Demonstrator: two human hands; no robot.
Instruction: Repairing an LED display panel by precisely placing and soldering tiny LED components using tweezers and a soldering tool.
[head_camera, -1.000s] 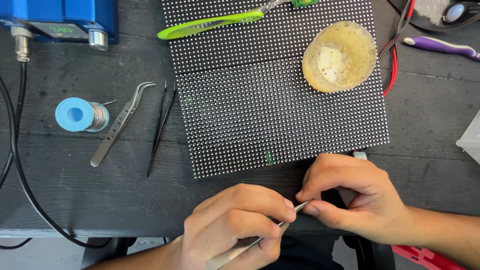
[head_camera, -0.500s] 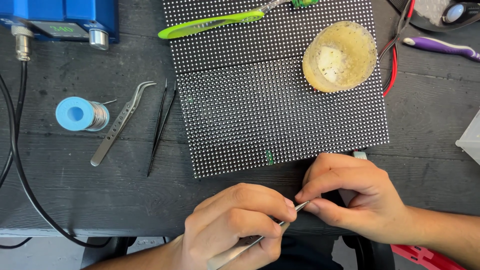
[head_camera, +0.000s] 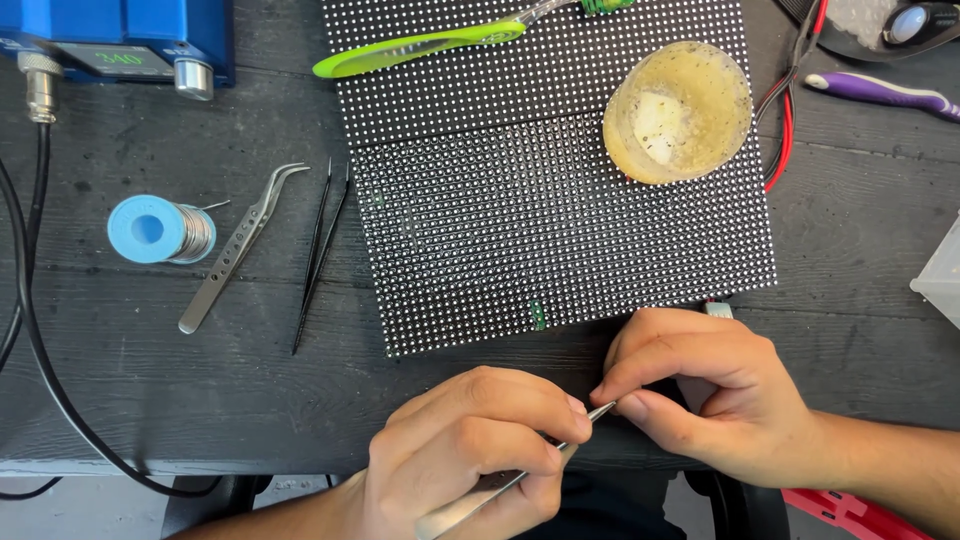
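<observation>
Low in the frame, the left hand (head_camera: 470, 450) pinches silver tweezers (head_camera: 500, 485), their tip meeting the right hand's (head_camera: 715, 395) fingertips. Above lies a dotted LED panel (head_camera: 560, 230) on the dark desk (head_camera: 150, 370).

Surface: dark grey wooden workbench (head_camera: 150, 400), planks running left to right, front edge along the bottom of the frame.
Centre: dotted black LED matrix panel (head_camera: 560, 240), lying flat.
Upper left: blue soldering station (head_camera: 120, 35); its black cable (head_camera: 30, 330) curves down the left edge.
Left: blue solder spool (head_camera: 158, 229), then curved steel tweezers (head_camera: 238, 246), then black pointed tweezers (head_camera: 320, 255) just beside the panel.
Upper right: red and black wires (head_camera: 785, 130), purple-handled tool (head_camera: 885, 93).
Right edge: corner of a white box (head_camera: 940, 275).
</observation>
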